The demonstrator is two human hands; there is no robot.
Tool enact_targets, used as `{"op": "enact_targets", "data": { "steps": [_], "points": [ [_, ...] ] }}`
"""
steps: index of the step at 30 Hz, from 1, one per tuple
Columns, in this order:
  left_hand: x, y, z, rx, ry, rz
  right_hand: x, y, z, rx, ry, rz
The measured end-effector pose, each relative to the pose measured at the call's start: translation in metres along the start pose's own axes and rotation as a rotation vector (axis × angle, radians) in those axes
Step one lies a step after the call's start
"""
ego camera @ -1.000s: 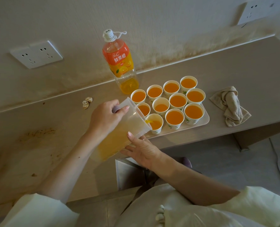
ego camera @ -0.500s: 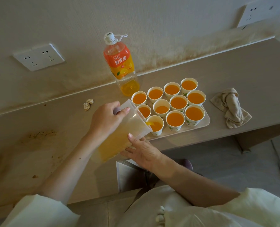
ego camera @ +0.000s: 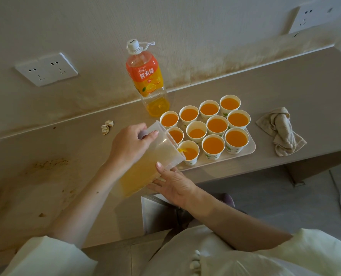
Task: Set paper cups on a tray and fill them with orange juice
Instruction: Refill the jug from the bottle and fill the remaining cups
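Several white paper cups [ego camera: 217, 124] holding orange juice stand in rows on a pale tray [ego camera: 250, 147] on the counter. My left hand [ego camera: 129, 145] grips the handle of a clear plastic pitcher [ego camera: 145, 166] of juice, tilted to the right. A thin stream of juice runs from its spout into the front-left cup [ego camera: 190, 153], which is partly filled. My right hand [ego camera: 171, 182] supports the pitcher's lower side, thumb pressed on its wall and fingers underneath.
An orange juice bottle [ego camera: 145, 80], capped and nearly empty, stands against the wall behind the tray. A crumpled beige cloth [ego camera: 281, 130] lies right of the tray. Small crumpled scraps [ego camera: 107, 126] lie to the left. The counter edge [ego camera: 235, 172] runs just in front of the tray.
The pour goes on and the juice in the front-left cup stands a little higher. Both hands and the pitcher hold nearly the same pose; the camera view has shifted slightly.
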State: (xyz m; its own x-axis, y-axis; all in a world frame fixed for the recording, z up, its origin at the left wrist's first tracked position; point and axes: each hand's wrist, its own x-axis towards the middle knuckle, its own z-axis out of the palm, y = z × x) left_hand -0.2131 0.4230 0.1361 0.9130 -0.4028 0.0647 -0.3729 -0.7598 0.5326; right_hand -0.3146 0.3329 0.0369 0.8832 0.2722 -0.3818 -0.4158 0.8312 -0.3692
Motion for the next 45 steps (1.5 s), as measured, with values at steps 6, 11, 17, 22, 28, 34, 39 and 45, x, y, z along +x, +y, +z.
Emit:
{"op": "enact_targets", "data": {
  "steps": [6,11,17,22,28,34,39,45],
  "points": [
    [-0.0008,0.0015,0.0004,0.013,0.006,0.001,-0.0012,-0.0006,0.0002,-0.006,0.010,0.003],
    [-0.0020,0.0024,0.0000,0.004,0.005,0.001,-0.0031,-0.0004,0.0010,-0.007,0.006,0.001],
    [-0.0029,0.0030,-0.0006,0.006,0.006,0.006,-0.0036,-0.0006,0.0008,-0.013,0.004,0.006],
    [-0.0023,0.0019,0.0004,0.008,0.000,0.008,-0.0034,-0.0007,-0.0007,-0.013,0.002,-0.002],
    [-0.0021,0.0037,0.0011,0.012,0.002,0.008,-0.0029,-0.0015,-0.0016,-0.031,0.014,-0.008],
    [-0.0015,0.0031,0.0010,0.008,0.000,0.007,-0.0024,-0.0011,-0.0009,-0.018,0.024,0.000],
    [-0.0021,0.0039,0.0007,0.009,-0.007,0.005,-0.0042,-0.0023,-0.0002,-0.020,0.024,0.008],
    [-0.0018,0.0037,0.0004,0.005,-0.006,-0.005,-0.0045,-0.0033,0.0019,-0.019,0.030,0.012]
  ]
}}
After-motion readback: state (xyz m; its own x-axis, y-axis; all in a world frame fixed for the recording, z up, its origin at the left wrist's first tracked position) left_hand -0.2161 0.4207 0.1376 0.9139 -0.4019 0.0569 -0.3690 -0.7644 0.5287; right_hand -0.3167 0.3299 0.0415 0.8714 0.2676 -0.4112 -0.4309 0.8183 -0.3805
